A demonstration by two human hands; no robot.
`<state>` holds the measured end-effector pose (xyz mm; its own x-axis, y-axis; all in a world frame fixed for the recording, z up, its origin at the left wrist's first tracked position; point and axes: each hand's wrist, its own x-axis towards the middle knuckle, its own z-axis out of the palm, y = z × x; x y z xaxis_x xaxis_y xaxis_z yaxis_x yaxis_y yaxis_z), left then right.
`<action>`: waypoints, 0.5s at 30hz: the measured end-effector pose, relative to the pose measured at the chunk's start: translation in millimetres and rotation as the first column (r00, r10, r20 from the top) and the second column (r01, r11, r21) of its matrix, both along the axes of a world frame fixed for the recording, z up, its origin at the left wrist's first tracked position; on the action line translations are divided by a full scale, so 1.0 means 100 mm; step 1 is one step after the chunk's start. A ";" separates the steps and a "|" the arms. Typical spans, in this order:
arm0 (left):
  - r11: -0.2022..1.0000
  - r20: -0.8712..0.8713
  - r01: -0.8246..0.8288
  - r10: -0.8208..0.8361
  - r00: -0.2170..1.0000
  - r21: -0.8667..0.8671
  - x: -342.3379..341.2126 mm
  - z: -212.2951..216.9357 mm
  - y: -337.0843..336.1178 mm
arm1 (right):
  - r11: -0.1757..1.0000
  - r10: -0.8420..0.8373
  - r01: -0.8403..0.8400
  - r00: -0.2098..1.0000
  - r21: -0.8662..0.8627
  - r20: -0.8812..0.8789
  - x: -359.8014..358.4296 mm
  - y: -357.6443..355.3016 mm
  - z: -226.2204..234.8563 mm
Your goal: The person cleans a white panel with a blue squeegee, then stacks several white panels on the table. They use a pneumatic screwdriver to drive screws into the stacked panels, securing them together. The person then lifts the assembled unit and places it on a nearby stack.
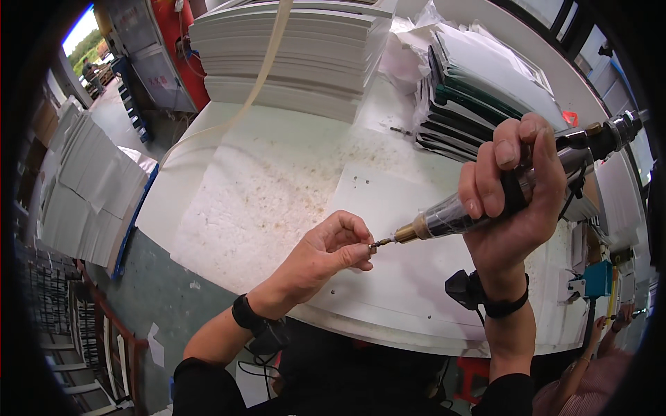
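In my right hand point(513, 187) is a power screwdriver point(454, 211) with a dark, plastic-wrapped body and a brass-coloured nose. It is tilted, its bit pointing down and left. The fingers and thumb of my left hand point(326, 249) pinch a small metal piece point(374, 245), apparently a screw, at the tip of the bit. Both hands are above a flat white panel point(409, 277) lying on the worktable. Small dark holes or fasteners show near the panel's front edge and its far left corner.
A tall stack of white panels point(277, 59) stands at the table's back. Dark-edged panels point(472, 90) are piled at back right. A pale hose point(267, 66) hangs over the left side. White sheets point(90, 187) are stacked at left. Another person's arm point(590, 360) shows at lower right.
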<state>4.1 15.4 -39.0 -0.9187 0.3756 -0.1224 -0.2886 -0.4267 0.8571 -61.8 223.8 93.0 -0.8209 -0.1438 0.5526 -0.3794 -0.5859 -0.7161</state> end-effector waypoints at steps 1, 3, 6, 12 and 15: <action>1.000 0.009 0.006 -0.006 1.000 0.021 0.00 -0.02 -0.01 | 1.000 0.017 -0.017 1.000 -0.010 0.012 0.00 -0.01 0.00; 1.000 -0.001 0.005 -0.005 1.000 0.018 0.00 -0.04 -0.02 | 0.999 0.045 -0.045 0.999 -0.006 0.020 -0.02 -0.02 0.01; 0.992 -0.090 -0.050 0.039 0.995 -0.115 -0.03 -0.03 -0.04 | 0.997 0.064 -0.064 0.998 0.052 -0.013 -0.09 -0.07 -0.01; 0.775 -0.417 -0.268 0.006 0.909 -0.572 -0.41 0.15 -0.16 | 0.961 -0.027 0.065 0.989 0.268 -0.146 -0.38 -0.44 -0.05; 0.696 -0.510 -0.318 -0.081 0.856 -0.644 -0.62 0.12 -0.24 | 0.979 -0.044 0.051 0.998 0.199 -0.044 -0.53 -0.65 -0.14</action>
